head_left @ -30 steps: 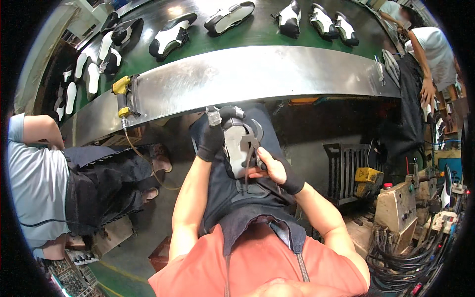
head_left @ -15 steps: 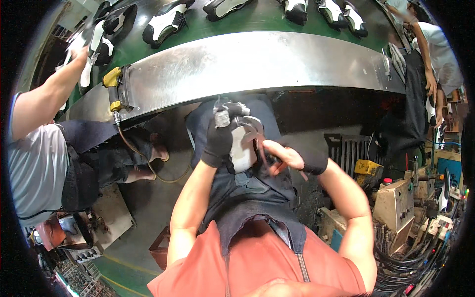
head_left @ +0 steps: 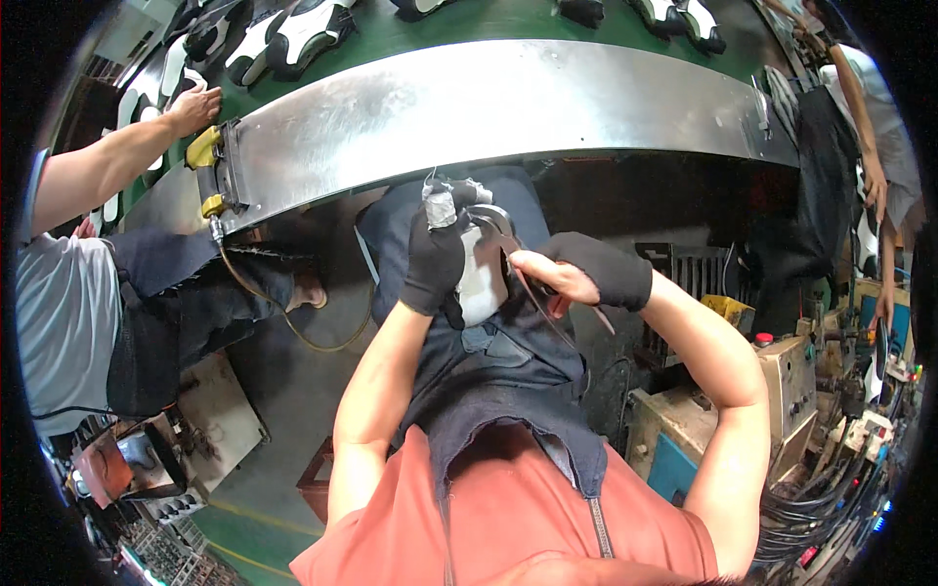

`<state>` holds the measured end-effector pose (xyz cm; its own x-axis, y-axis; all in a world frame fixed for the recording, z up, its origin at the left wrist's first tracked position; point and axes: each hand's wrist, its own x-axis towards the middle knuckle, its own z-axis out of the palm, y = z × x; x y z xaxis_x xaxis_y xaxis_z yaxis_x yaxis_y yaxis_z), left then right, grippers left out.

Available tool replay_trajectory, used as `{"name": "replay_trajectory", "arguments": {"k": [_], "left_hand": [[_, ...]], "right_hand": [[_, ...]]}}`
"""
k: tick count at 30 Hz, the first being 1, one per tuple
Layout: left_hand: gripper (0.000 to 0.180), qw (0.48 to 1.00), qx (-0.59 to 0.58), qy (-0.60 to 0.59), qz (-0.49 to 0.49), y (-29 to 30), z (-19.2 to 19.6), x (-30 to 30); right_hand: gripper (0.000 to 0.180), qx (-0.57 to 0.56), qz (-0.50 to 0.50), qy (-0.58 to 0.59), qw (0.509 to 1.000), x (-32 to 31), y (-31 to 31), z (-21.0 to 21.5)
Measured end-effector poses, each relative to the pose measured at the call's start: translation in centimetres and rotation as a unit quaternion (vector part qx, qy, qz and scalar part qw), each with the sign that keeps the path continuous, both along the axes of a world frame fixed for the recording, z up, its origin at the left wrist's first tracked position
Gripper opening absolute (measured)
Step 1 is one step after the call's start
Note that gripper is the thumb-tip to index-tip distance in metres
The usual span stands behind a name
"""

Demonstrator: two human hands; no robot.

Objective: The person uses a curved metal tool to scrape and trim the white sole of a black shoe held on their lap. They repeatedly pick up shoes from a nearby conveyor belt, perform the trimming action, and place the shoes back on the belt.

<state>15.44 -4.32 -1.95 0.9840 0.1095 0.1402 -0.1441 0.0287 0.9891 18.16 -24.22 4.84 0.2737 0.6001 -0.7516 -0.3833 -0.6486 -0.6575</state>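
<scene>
The shoe (head_left: pixel 481 273) sits upturned on the person's lap, just below the steel edge of the conveyor — its pale grey-white sole faces up, framed by a dark upper. Its long axis runs away from the body, toe end toward the belt, heel end near the waist. It lies between the two hands, touching both.

The left hand (head_left: pixel 435 256), in a black knit glove with a wrap of grey tape around one raised finger, is clenched around the shoe's left side and holds it steady. The right hand (head_left: pixel 572 278) comes in from the other side, its wrist covered by a black sleeve-like cuff and its fingers bare; they grasp a thin dark tool (head_left: pixel 542 308) whose slim handle trails back toward the person's right hip. The working end meets the sole's right edge, so the right hand is the one set to act while the left only holds. What kind of tool it is I cannot tell.

Beneath it all is a dark apron (head_left: pixel 508 381) over an orange shirt. Ahead curves a broad brushed-metal guard (head_left: pixel 508 98), dull and scuffed, and past it a green belt (head_left: pixel 459 34) carrying more black-and-white shoes. To the left a neighbouring worker's bare arm (head_left: pixel 127 156) reaches onto that belt.
</scene>
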Motion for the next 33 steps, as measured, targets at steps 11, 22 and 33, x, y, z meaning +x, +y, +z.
{"name": "replay_trajectory", "arguments": {"k": [11,22,33], "left_hand": [[0.038,0.998,0.012,-0.045,0.031,-0.2,-0.4,0.7],[0.043,0.957,-0.280,0.071,0.036,-1.2,-2.6,0.1],[0.040,0.991,-0.129,0.002,-0.033,-0.9,-2.1,-0.6]], "right_hand": [[0.037,0.109,-0.243,-0.057,0.962,-6.5,1.3,-2.3],[0.044,0.254,-0.310,0.059,0.914,-9.0,2.5,-10.3],[0.029,0.093,-0.254,-0.463,0.844,-12.1,4.8,-12.2]]}}
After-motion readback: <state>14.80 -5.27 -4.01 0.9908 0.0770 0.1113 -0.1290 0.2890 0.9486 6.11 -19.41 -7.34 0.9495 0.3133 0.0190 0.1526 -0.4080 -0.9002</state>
